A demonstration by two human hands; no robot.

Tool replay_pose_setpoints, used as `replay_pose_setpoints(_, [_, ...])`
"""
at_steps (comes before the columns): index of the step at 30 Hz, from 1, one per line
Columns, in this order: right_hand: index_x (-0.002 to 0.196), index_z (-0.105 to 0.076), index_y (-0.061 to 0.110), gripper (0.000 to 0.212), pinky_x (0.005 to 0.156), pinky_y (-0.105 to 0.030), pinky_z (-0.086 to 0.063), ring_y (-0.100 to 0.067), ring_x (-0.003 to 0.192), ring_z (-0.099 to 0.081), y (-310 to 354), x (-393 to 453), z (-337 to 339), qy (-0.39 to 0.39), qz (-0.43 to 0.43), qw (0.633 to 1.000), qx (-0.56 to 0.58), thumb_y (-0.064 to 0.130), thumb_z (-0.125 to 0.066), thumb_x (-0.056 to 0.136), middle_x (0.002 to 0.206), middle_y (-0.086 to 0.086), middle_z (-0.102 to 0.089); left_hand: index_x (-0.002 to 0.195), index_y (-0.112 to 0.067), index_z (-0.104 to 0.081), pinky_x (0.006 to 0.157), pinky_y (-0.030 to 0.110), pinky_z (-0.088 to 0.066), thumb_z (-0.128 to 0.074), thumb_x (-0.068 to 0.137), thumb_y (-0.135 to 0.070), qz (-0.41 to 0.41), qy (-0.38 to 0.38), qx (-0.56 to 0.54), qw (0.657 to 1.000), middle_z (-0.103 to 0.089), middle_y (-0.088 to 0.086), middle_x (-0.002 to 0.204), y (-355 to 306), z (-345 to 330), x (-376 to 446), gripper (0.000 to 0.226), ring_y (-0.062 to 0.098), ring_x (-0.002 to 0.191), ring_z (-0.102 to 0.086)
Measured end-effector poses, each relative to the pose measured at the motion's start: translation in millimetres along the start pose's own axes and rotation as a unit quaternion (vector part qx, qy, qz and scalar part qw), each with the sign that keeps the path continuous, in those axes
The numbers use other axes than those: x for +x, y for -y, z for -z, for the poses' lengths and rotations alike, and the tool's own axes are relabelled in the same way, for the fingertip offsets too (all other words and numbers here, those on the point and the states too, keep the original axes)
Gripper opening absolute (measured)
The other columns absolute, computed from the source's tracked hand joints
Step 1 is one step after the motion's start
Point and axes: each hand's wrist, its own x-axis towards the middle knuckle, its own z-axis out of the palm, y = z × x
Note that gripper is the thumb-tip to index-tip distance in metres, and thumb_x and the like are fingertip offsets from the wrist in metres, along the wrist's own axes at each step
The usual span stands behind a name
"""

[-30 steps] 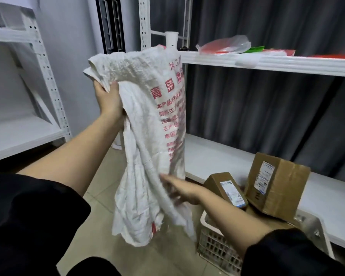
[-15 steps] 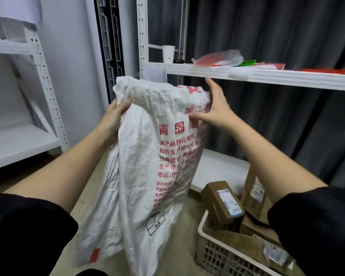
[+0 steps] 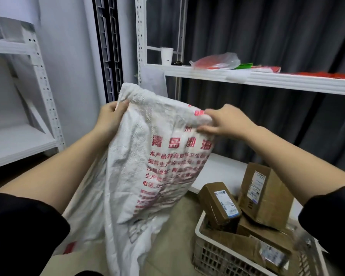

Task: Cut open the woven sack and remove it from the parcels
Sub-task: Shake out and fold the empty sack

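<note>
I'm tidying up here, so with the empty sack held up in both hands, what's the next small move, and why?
Probably fold it: bring the left hand and right hand together so the sack's top corners meet. Both hands grip the top edge of the white woven sack, which hangs limp and looks empty, while the parcels already sit in the white crate.

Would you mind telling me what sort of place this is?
Probably a parcel storeroom: white metal shelving, labelled cardboard parcels piled in a plastic crate, and an emptied woven sack.
</note>
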Motion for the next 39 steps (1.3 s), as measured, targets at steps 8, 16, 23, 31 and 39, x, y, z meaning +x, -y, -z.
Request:
replay_pose_setpoints(8, [0.082,-0.058,0.016,0.040,0.085,-0.038,-0.041,-0.021,0.084,-0.057,-6.6,3.6,-5.4,-0.221,-0.208,0.937,0.175,0.056,-0.062,0.081,0.084,0.000,-0.062,0.087,-0.014,-0.057,0.067,0.028,-0.039,-0.045,0.097,-0.031,0.071,-0.077,0.055,0.993,-0.060,0.003,0.085,5.8,-22.1,-1.5,0.024,0.014,0.080,-0.053])
replay_pose_setpoints(16, [0.143,-0.025,0.019,0.100,0.092,-0.038,-0.053,-0.023,0.114,-0.061,-1.5,-24.7,-44.3,-0.049,-0.269,0.632,0.725,0.042,-0.083,0.065,0.136,-0.007,-0.054,0.112,-0.008,-0.062,0.056,0.010,-0.044,-0.044,0.099,-0.036,0.057,-0.120,-0.078,0.988,-0.066,0.001,0.100,-28.3,-33.1,6.4,0.036,0.013,0.088,-0.060])
replay_pose_setpoints(23, [0.111,-0.066,0.014,0.033,0.095,-0.040,-0.053,-0.020,0.098,-0.070,19.7,-37.9,-64.4,0.015,-0.289,0.659,0.695,0.023,-0.073,0.081,0.107,-0.002,-0.073,0.106,-0.009,-0.060,0.061,0.018,-0.049,-0.059,0.090,-0.041,0.115,-0.120,-0.155,0.974,-0.066,-0.001,0.091,-25.1,-15.8,12.3,0.036,0.014,0.080,-0.064])
replay_pose_setpoints(31, [0.113,-0.057,0.021,0.019,0.063,-0.012,-0.052,-0.002,0.088,-0.064,31.3,-12.2,-34.2,-0.136,-0.318,0.644,0.683,0.021,-0.048,0.097,0.100,0.012,-0.065,0.142,-0.030,-0.040,0.109,0.043,-0.037,-0.063,0.067,-0.074,0.159,0.192,-0.121,0.961,-0.058,-0.003,0.136,24.5,7.4,-8.7,0.090,0.017,0.122,-0.057])
replay_pose_setpoints(39, [0.102,-0.061,0.016,0.019,0.092,-0.045,-0.054,-0.024,0.098,-0.067,19.2,6.7,-22.1,-0.181,-0.381,0.628,0.654,0.021,-0.051,0.086,0.107,-0.007,-0.069,0.143,-0.027,-0.031,0.109,0.031,-0.034,-0.074,0.055,-0.067,0.130,0.272,-0.096,0.949,-0.050,-0.011,0.139,44.3,-27.2,-64.1,0.105,0.010,0.126,-0.049])
